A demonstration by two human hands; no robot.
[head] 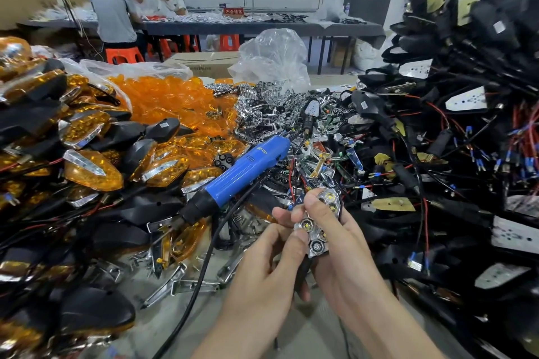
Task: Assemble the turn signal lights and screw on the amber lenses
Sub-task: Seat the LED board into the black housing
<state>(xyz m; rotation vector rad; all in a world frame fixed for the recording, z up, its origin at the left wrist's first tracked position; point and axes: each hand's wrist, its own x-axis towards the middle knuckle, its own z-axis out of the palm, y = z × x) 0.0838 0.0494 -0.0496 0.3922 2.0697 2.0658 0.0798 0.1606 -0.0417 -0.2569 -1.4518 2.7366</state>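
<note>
Left grip (271, 256) and right grip (347, 245) pinch a chrome light unit (317, 229), fingers curled round it, held above the surface (312, 335); beside them a blue screwdriver (242, 175) lies on the parts, amber lenses (163, 99) heaped beyond.

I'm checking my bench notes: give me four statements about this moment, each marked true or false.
1. The left hand and the right hand both hold the chrome reflector. True.
2. The blue screwdriver is in the right hand. False: no hand touches it.
3. A heap of amber lenses lies beyond the blue screwdriver. True.
4. An amber lens covers the held chrome reflector. False: it is bare.
</note>
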